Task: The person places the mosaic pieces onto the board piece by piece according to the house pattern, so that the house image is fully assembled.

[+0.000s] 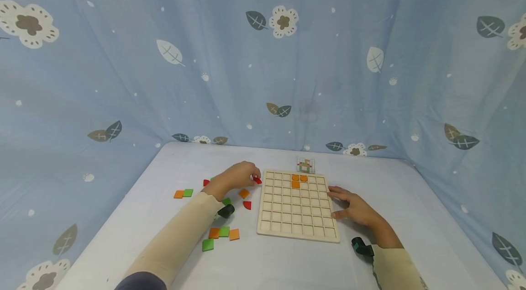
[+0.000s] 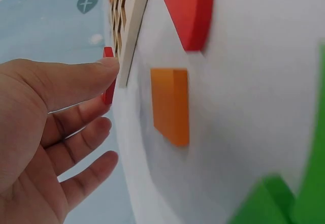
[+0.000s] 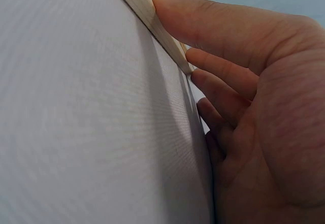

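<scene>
Left hand [image 1: 241, 175] pinches tile [image 1: 257, 181], right hand [image 1: 354, 208] touches board [image 1: 307, 219].

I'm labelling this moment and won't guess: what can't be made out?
- Head view: fine pattern on the card, too small.
- Left wrist view: middle of the red piece, hidden by the left hand.
- Left wrist view: full outline of the rightmost green piece, blurred and cut by the right edge.
- Right wrist view: most of the board, cut off by the top edge.
</scene>
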### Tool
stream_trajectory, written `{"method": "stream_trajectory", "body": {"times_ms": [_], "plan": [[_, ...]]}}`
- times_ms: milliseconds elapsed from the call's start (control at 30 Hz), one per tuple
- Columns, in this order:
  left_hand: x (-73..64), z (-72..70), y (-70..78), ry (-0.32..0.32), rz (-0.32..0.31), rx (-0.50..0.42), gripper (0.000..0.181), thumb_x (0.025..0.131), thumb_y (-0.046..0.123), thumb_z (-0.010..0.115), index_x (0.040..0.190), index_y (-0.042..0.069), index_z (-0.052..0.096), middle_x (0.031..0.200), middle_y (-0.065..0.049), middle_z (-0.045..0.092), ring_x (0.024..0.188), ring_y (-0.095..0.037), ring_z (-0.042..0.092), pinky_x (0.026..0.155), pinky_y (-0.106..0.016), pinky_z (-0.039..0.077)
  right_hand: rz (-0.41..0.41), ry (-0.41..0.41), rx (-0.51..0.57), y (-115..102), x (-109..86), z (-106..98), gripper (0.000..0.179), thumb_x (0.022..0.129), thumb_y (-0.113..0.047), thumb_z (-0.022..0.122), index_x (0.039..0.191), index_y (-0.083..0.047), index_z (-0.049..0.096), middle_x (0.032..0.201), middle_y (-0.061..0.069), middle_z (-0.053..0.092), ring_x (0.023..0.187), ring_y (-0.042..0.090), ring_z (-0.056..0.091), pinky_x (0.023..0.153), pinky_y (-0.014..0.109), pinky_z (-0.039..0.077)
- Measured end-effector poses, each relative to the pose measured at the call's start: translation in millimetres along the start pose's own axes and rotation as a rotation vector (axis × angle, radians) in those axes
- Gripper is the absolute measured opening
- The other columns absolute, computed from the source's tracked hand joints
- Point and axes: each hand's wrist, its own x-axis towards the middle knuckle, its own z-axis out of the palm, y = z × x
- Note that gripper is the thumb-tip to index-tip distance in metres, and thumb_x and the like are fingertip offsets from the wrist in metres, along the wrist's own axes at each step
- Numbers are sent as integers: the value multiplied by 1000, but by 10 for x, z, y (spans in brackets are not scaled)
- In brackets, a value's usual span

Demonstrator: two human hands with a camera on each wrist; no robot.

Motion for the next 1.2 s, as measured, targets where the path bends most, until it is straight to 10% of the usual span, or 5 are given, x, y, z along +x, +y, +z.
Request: {"method": "stream_trajectory", "body": {"times_ms": [1200], "plan": [[334, 96, 515, -19, 196, 52, 21, 88, 22, 74, 109, 18, 73, 106, 7, 65, 99, -12, 58, 92, -31, 46, 10, 7, 11, 12, 20, 8, 76, 70, -31, 85, 136, -4, 57, 151, 15, 37, 139, 44, 24, 107, 65, 20]]}}
